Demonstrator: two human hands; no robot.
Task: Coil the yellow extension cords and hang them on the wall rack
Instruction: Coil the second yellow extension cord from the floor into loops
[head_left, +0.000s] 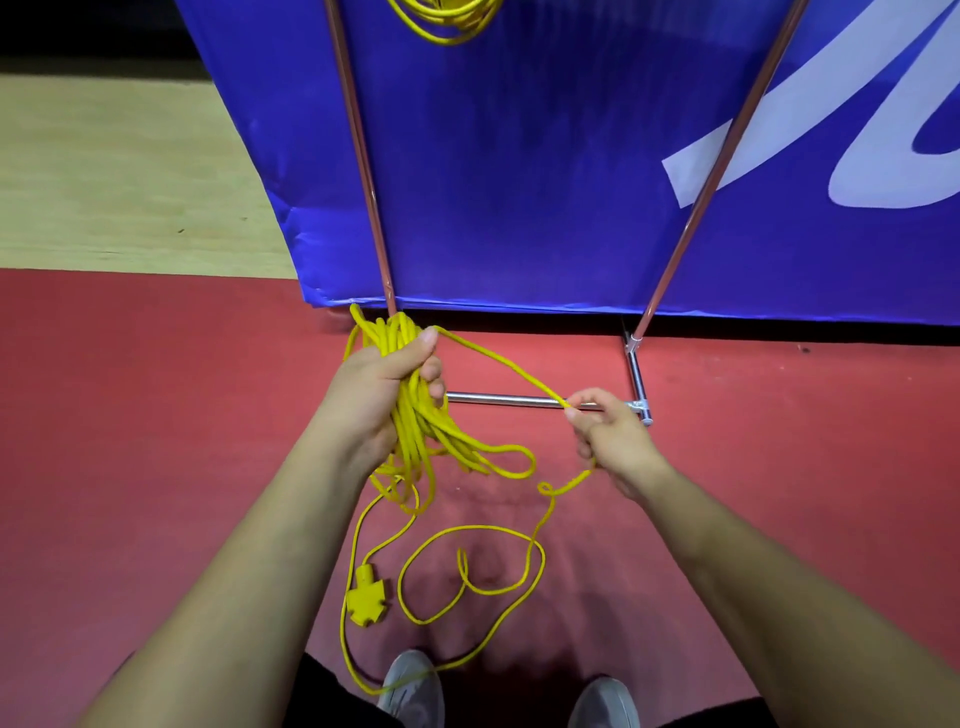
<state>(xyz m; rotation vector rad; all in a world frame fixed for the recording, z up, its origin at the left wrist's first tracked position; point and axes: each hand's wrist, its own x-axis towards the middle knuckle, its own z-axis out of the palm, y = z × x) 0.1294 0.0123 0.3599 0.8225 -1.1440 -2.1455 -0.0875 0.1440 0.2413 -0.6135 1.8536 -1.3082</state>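
My left hand (384, 379) grips a bundle of yellow extension cord loops (415, 441) that hang below my fist. One strand runs from the bundle's top to my right hand (608, 431), which pinches it between thumb and fingers. The slack cord (478, 561) trails from my right hand in loose loops on the red floor. A yellow multi-outlet socket end (368, 597) dangles low near my left forearm. Another coiled yellow cord (441, 21) hangs at the top edge of the view, against the blue banner.
A blue banner (519, 156) stands ahead on a metal frame with two slanted poles (358, 156) and a floor bar (509, 400). Red floor (156, 415) lies underfoot, with wooden flooring (114, 171) at the far left. My two grey shoes (415, 686) show at the bottom.
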